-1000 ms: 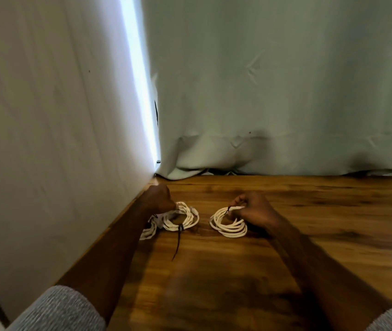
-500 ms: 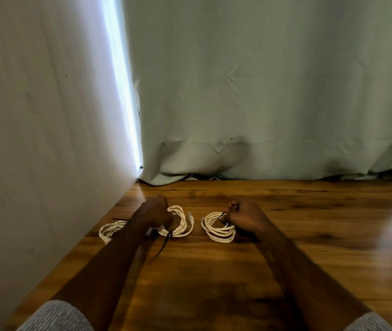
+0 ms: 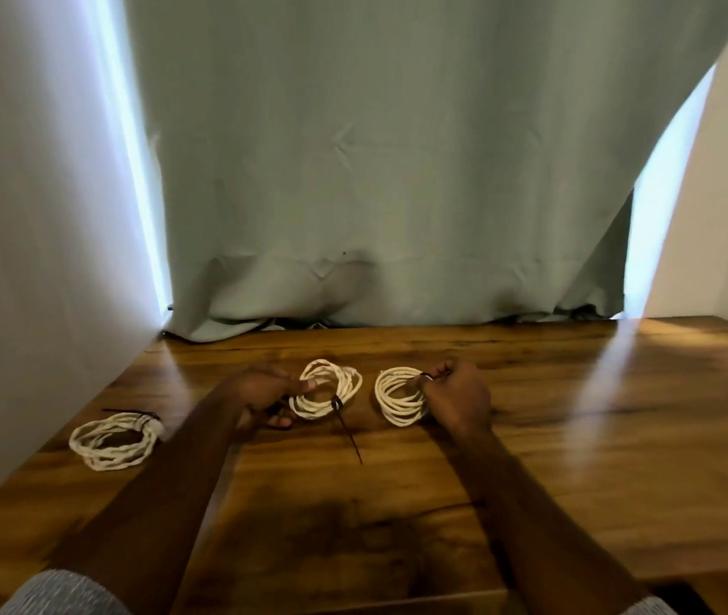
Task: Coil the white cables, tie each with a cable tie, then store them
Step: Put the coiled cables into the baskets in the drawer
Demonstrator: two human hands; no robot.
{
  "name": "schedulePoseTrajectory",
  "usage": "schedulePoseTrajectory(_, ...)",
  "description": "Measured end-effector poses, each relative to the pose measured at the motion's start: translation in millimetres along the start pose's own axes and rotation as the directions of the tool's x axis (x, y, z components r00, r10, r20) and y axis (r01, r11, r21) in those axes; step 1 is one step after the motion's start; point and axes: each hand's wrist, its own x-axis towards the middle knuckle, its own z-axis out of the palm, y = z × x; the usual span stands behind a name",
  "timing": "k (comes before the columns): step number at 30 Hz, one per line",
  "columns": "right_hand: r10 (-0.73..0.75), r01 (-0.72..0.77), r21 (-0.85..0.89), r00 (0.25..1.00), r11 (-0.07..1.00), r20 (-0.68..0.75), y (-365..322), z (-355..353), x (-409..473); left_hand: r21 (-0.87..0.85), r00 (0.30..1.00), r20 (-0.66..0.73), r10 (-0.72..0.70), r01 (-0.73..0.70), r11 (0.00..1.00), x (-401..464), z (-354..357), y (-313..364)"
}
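Three coiled white cables lie on the wooden table (image 3: 575, 437). The left coil (image 3: 113, 441) lies by itself near the left wall, bound by a dark cable tie. My left hand (image 3: 264, 397) grips the middle coil (image 3: 326, 388) at its left side; a dark cable tie (image 3: 344, 423) around that coil trails its long tail toward me. My right hand (image 3: 455, 399) is closed on the right edge of the right coil (image 3: 397, 397), pinching a dark tie at the coil's top right.
A pale green curtain (image 3: 375, 170) hangs behind the table, its hem bunched on the far edge. A white wall (image 3: 33, 259) runs along the left side, another stands at the far right. The table's near edge shows at bottom right.
The view has swung right, so the left coil now shows in full away from my left hand. Both hands keep their hold on the middle and right coils.
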Motion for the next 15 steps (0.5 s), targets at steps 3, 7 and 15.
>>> schedulePoseTrajectory(3, 0.008, -0.005, 0.033, 0.994, 0.999, -0.108, 17.4, -39.2, -5.1, -0.058, 0.999, 0.038, 0.020, -0.018, 0.998, -2.9, 36.0, 9.1)
schedulePoseTrajectory(7, 0.008, -0.010, -0.010, 0.977, 1.000, -0.214, 42.4, -110.4, -18.3, -0.128, 0.993, 0.094, 0.077, -0.064, 0.990, -8.8, 101.4, 18.8)
schedulePoseTrajectory(15, 0.024, -0.089, -0.157, 0.927, 0.984, -0.374, 96.6, -242.0, -44.5, -0.207, 0.947, 0.269, 0.176, -0.121, 0.971, -30.1, 252.6, 43.3)
